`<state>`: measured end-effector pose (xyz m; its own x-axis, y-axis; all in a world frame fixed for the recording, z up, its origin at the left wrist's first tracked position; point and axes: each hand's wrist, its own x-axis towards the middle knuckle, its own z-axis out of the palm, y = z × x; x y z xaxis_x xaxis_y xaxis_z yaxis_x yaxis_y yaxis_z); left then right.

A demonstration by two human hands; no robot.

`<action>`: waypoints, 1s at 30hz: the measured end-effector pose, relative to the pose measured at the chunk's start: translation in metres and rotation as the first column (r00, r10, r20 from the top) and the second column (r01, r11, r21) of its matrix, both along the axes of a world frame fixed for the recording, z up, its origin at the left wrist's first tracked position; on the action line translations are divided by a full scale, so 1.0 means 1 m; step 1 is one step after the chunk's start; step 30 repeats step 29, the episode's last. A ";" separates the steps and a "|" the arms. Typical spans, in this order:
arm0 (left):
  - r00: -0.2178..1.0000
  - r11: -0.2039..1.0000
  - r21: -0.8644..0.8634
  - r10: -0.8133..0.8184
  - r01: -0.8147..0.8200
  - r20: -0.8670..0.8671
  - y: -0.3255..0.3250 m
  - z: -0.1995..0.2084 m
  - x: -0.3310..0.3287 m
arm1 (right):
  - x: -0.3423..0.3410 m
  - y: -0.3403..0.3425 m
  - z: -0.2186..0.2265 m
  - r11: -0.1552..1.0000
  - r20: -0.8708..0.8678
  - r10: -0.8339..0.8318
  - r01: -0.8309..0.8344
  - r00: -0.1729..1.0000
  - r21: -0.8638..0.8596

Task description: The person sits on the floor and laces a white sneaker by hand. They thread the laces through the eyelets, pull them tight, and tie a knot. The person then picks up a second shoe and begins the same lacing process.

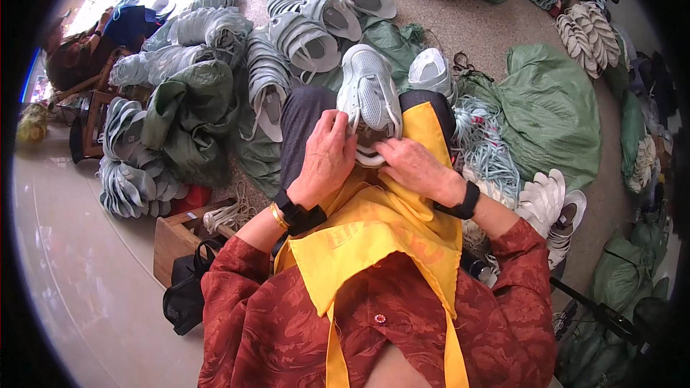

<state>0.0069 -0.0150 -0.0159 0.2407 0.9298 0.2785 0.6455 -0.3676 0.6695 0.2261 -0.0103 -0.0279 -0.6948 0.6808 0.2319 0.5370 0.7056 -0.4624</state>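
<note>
A pale grey-white sneaker [370, 90] with a mesh front rests between my knees, its toe pointing away from me. Along the left side of its opening, my left hand [330, 151] grips the edge with bent fingers. My right hand [417, 169] pinches at the opening's right side, close to the heel end. Light lace runs down both sides of the shoe; whether my fingertips also hold lace is too small to tell. Under my forearms lies a yellow apron [366, 241], spread over my lap.
Rows of nested shoe uppers [305, 43] lie ahead and to the left. Another pale shoe [431, 72] sits by my right knee, near a heap of light-blue laces [489, 144] and a green sack [553, 115]. A wooden box [172, 241] stands at my left; a person [79, 57] sits far left.
</note>
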 end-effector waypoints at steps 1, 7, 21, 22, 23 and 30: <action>1.000 1.000 0.011 0.006 -0.006 -0.005 0.000 0.000 -0.001 | 0.000 0.000 0.010 0.998 -0.136 -0.012 0.003 0.991 -0.070; 0.998 0.999 0.027 0.040 -0.038 -0.049 0.003 0.005 0.003 | -0.006 0.010 0.036 0.960 -0.148 -0.272 0.279 0.951 0.030; 0.990 0.980 0.138 0.144 -0.142 -0.005 0.013 0.002 0.005 | -0.026 0.048 0.036 0.956 -0.217 -0.194 0.234 0.957 0.178; 0.988 0.980 0.128 0.151 -0.151 0.012 0.013 0.001 0.003 | -0.028 0.048 0.035 0.962 -0.202 -0.185 0.219 0.962 0.165; 0.987 0.980 0.117 0.158 -0.160 0.029 0.014 -0.001 0.002 | -0.031 0.048 0.034 0.967 -0.188 -0.175 0.205 0.967 0.151; 0.978 0.981 -0.028 0.192 -0.190 0.087 0.012 -0.006 -0.001 | -0.024 0.048 0.030 0.985 -0.065 -0.060 0.070 0.996 0.159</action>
